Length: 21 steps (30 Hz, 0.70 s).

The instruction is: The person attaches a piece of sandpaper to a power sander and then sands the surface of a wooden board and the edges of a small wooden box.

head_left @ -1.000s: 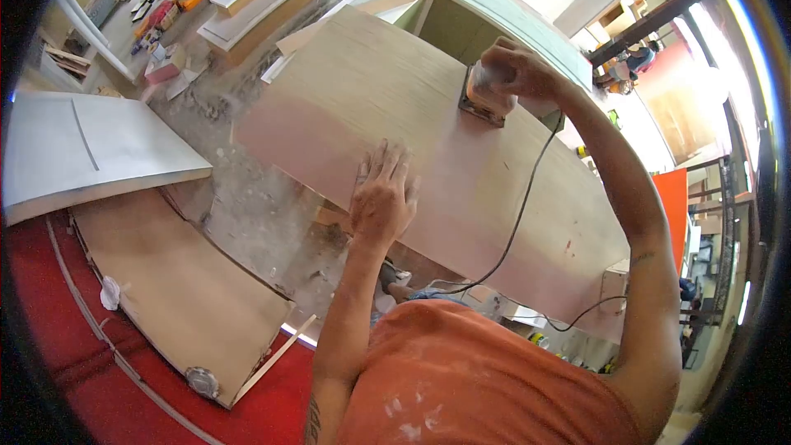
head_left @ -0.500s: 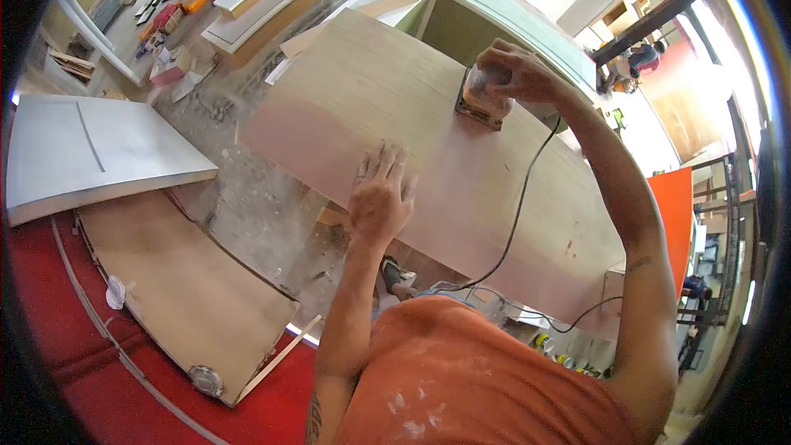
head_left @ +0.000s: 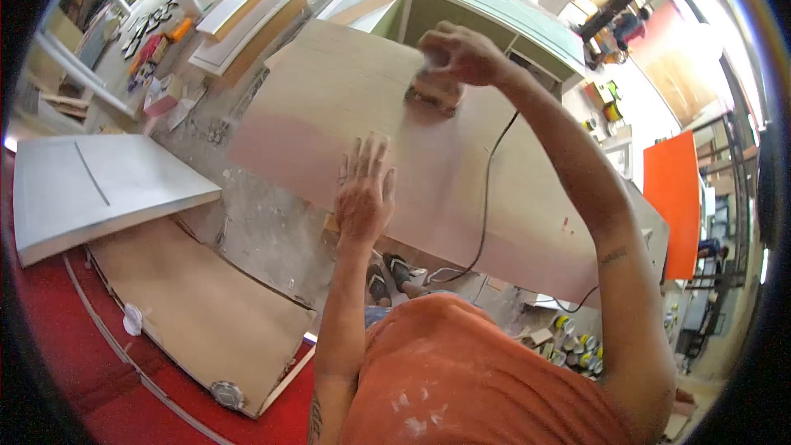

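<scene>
A broad wooden panel (head_left: 329,74) lies before me, its near side tinted pinkish. My right hand (head_left: 465,53) is wrapped over the top of a corded electric sander (head_left: 437,91), whose base rests on the panel toward its far edge. The sander is slightly blurred. From its side the black cord (head_left: 488,185) runs across the panel and over the near edge. My left hand (head_left: 364,189) lies flat on the pinkish part, fingers stretched out and slightly apart, holding nothing.
To the left, a white panel (head_left: 115,181) and a brown board (head_left: 206,297) rest over a red surface (head_left: 74,338). A glass-topped cabinet (head_left: 486,0) stands beyond the panel. Several cans (head_left: 577,346) sit on the floor at right. An orange board (head_left: 671,206) stands farther right.
My right hand has slid the sander to the left along the panel. My left hand stays flat on the surface. The camera view has shifted a little.
</scene>
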Motion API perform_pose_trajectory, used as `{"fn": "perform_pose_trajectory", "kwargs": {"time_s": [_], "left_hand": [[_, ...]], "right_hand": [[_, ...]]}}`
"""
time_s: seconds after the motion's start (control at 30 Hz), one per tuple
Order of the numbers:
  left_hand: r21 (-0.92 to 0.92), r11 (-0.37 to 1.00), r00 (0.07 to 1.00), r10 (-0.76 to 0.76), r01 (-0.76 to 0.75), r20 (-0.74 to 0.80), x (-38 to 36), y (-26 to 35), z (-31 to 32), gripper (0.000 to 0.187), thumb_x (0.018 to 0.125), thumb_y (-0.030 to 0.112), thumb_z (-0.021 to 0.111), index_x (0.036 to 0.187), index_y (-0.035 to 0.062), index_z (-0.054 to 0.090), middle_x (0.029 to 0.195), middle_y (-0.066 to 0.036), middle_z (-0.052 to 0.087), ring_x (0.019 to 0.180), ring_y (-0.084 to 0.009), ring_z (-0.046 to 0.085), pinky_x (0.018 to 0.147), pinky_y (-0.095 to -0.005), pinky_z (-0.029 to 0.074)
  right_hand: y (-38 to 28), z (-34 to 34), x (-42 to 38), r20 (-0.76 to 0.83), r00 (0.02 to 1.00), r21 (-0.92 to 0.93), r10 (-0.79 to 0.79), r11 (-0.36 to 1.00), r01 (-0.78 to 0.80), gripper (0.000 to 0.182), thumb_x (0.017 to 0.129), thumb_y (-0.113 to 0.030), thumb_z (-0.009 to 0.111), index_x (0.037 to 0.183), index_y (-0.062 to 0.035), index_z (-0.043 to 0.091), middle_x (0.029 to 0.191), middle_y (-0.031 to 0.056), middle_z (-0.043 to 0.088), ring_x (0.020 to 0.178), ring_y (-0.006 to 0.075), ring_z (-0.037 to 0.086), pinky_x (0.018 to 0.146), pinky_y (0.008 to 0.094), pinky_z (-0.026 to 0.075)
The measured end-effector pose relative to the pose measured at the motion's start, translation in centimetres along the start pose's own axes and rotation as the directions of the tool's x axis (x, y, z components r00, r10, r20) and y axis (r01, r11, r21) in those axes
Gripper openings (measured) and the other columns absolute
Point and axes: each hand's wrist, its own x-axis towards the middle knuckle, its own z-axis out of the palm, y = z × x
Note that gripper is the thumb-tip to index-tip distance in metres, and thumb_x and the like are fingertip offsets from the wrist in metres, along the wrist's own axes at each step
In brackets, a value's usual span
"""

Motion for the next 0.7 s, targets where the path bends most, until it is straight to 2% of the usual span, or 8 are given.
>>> {"fn": "perform_pose_trajectory", "kwargs": {"time_s": [0.1,0.13,0.2,0.27,0.37,0.43,0.6,0.7], "left_hand": [[-0.081,0.997,0.996,0.005,-0.012,-0.090,-0.5,0.0,-0.2,0.060,0.104,0.029,0.055,0.157,0.0086,0.037,0.163,-0.015,0.037,0.151,-0.0386,0.034,0.124,-0.0534,0.027],[-0.119,0.993,0.994,-0.018,0.006,-0.105,-0.6,-0.2,-0.2,0.061,0.105,0.031,0.053,0.159,0.0091,0.034,0.165,-0.014,0.034,0.152,-0.0387,0.033,0.124,-0.0537,0.026],[-0.133,0.991,0.995,-0.001,-0.013,-0.099,-0.5,-0.1,-0.5,0.059,0.105,0.032,0.052,0.158,0.0099,0.036,0.164,-0.015,0.035,0.151,-0.0400,0.032,0.123,-0.0559,0.026],[-0.148,0.989,0.995,0.012,-0.026,-0.095,-0.3,-0.2,-0.4,0.057,0.106,0.032,0.051,0.157,0.0107,0.038,0.164,-0.015,0.036,0.151,-0.0413,0.032,0.122,-0.0582,0.026],[-0.081,0.997,0.999,0.006,-0.009,-0.033,-0.3,-0.5,-0.1,0.058,0.104,0.035,0.054,0.155,0.0101,0.040,0.163,-0.014,0.038,0.151,-0.0401,0.033,0.123,-0.0577,0.026],[0.080,0.996,0.999,0.033,-0.035,0.020,-0.4,-0.5,0.1,0.058,0.101,0.034,0.059,0.152,0.0103,0.045,0.161,-0.012,0.042,0.150,-0.0384,0.035,0.122,-0.0568,0.027],[0.103,0.995,0.998,-0.008,0.001,0.068,0.0,0.7,-0.5,0.055,0.095,0.031,0.066,0.146,0.0130,0.055,0.158,-0.011,0.046,0.149,-0.0359,0.039,0.123,-0.0550,0.027],[0.093,0.996,0.998,-0.015,0.010,0.058,0.4,0.9,-0.5,0.052,0.094,0.029,0.068,0.143,0.0140,0.059,0.157,-0.011,0.049,0.148,-0.0349,0.040,0.124,-0.0537,0.027]], "right_hand": [[-4.6,0.8,-3.4,-0.012,0.999,0.036,-0.040,0.999,0.040,0.042,0.081,-0.049,0.075,0.108,-0.0174,0.067,0.106,0.0134,0.062,0.102,0.0385,0.065,0.079,0.0513,0.055],[-6.5,0.6,-4.9,0.032,0.999,0.073,-0.038,0.997,0.035,0.045,0.081,-0.045,0.078,0.114,-0.0177,0.065,0.110,0.0114,0.060,0.100,0.0372,0.062,0.081,0.0497,0.054],[-9.2,1.1,-8.0,-0.016,0.999,0.027,-0.050,0.998,0.050,0.044,0.080,-0.039,0.079,0.114,-0.0170,0.065,0.107,0.0131,0.059,0.098,0.0382,0.062,0.081,0.0493,0.054],[-11.1,0.1,-10.2,0.006,1.000,0.123,-0.009,0.992,0.009,0.039,0.082,-0.046,0.071,0.108,-0.0170,0.067,0.104,0.0159,0.061,0.098,0.0393,0.063,0.078,0.0524,0.055],[-9.0,0.1,-11.7,-0.013,1.000,0.021,0.001,1.000,-0.001,0.039,0.081,-0.037,0.077,0.112,-0.0160,0.066,0.105,0.0119,0.059,0.100,0.0368,0.063,0.083,0.0478,0.055],[-6.2,-0.5,-11.3,-0.037,0.997,0.007,0.063,0.998,-0.063,0.038,0.082,-0.037,0.076,0.112,-0.0157,0.066,0.104,0.0117,0.059,0.101,0.0363,0.063,0.084,0.0473,0.054],[3.0,-0.5,-6.4,-0.086,0.957,-0.047,0.279,0.958,-0.283,0.039,0.084,-0.045,0.070,0.113,-0.0186,0.066,0.110,0.0134,0.061,0.107,0.0386,0.065,0.089,0.0520,0.054],[3.1,-0.3,-3.6,-0.114,0.952,-0.094,0.283,0.951,-0.294,0.039,0.086,-0.041,0.069,0.117,-0.0185,0.065,0.111,0.0126,0.061,0.107,0.0363,0.065,0.091,0.0492,0.053]]}}
